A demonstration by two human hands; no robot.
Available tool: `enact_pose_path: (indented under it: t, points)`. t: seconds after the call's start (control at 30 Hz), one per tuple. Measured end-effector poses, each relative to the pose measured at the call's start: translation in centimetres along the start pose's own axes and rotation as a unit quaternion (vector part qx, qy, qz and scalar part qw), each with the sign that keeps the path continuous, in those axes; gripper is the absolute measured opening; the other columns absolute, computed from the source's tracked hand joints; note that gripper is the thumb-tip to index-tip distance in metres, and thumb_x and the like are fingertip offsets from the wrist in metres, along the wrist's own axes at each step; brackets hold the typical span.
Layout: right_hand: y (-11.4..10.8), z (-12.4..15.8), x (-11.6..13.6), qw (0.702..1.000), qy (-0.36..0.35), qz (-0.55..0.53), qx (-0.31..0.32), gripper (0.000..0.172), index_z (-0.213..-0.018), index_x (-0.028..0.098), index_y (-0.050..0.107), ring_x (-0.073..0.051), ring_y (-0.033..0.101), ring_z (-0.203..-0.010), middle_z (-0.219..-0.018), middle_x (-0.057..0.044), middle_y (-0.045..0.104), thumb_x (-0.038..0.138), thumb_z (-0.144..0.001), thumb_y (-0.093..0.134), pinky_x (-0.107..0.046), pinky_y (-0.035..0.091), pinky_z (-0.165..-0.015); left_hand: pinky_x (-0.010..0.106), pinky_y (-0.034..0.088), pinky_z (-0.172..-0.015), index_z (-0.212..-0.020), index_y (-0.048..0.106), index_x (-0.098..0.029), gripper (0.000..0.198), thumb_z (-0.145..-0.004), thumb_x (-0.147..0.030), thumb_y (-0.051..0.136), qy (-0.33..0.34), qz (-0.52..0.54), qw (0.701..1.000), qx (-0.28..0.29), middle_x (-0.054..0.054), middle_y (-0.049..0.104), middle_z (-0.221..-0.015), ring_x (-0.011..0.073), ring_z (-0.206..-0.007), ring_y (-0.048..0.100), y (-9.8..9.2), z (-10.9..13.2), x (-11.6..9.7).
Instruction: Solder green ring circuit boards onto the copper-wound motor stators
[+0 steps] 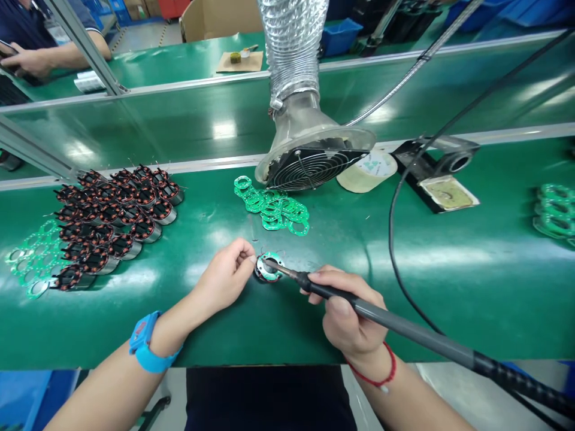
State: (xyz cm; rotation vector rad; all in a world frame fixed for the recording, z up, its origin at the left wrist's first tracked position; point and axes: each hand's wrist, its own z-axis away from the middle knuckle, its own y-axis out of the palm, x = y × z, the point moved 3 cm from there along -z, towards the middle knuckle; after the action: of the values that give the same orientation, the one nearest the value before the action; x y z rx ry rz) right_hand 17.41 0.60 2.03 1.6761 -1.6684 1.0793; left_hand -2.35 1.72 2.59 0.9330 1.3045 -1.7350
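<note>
Along the far side, at the upper left, a co-worker's hand (pixel 33 61) holds a dark object. Below, on the green bench (pixel 494 287), a spread of flat green rings (pixel 33 254) lies at the left edge, and just beside it stand rows of copper-wound coils (pixel 114 224), some with loose wires poking up. Next comes the left hand (pixel 227 272), with a blue band (pixel 153 344) on its wrist. Its fingers are curled in, the tips at the left edge of a single coil (pixel 262 273); whether they are clamped on it, I cannot tell. That coil sits on the bench between the two hands, a green ring (pixel 279 260) on its top. Behind it lies a loose pile of green rings (pixel 274 209), under a fume hood (pixel 314 161) hung from a silver hose (pixel 294 48). To the right, the right hand (pixel 353 305) has its fingers clamped around a soldering iron (pixel 395 317), whose tip is over the ring. A red bracelet (pixel 392 371) circles that wrist. Beyond are a roll of tape (pixel 368 173), an iron stand (pixel 420 170) with a yellowish pad (pixel 447 191), and blurred green rings (pixel 557 209) at the right edge.
</note>
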Motion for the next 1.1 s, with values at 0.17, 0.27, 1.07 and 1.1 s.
enact_pose_path:
  t: [0.17,0.27,1.07,1.1]
  points:
    - [0.0,-0.1,0.2,1.0,0.003,0.013,0.021,0.019,-0.1,0.022,0.064,-0.017,0.061,-0.058,-0.065,-0.001,0.062,0.031,-0.091,0.051,-0.032,0.05,-0.054,0.023,0.032,-0.056,-0.076,0.045,-0.02,0.011,-0.087,-0.022,0.043,0.006,-0.017,1.0,-0.007,-0.005,0.044,-0.062,0.0101,-0.058,0.041,0.1,0.1,0.0]
    - [0.0,-0.1,0.2,1.0,0.003,0.015,0.025,0.019,-0.1,0.022,0.064,-0.017,0.061,-0.057,-0.064,-0.001,0.061,0.031,-0.091,0.05,-0.032,0.05,-0.053,0.023,0.032,-0.057,-0.076,0.044,-0.02,0.01,-0.086,-0.021,0.043,0.016,-0.039,0.999,-0.013,-0.005,0.044,-0.063,0.0105,-0.059,0.041,0.2,0.2,-0.1]
    - [2.8,-0.6,-1.7,0.975,0.138,0.153,0.083,0.051,-0.132,0.025,0.038,-0.024,0.065,-0.104,-0.115,-0.011,0.065,0.029,-0.086,0.06,-0.044,0.054,-0.089,0.045,0.038,-0.101,-0.125,0.037,-0.019,0.053,-0.077,-0.02,0.06,0.128,-0.112,0.985,0.02,0.013,0.044,-0.129,0.027,-0.121,0.04,1.2,1.0,-0.4]
    - [2.8,-0.5,-1.7,0.975,0.139,0.159,0.072,0.051,-0.131,0.025,0.039,-0.023,0.066,-0.101,-0.111,-0.01,0.066,0.03,-0.086,0.061,-0.043,0.055,-0.087,0.047,0.038,-0.102,-0.125,0.037,-0.018,0.052,-0.078,-0.022,0.06,0.123,-0.125,0.984,0.018,0.014,0.046,-0.126,0.0277,-0.119,0.041,1.5,1.0,-0.3]
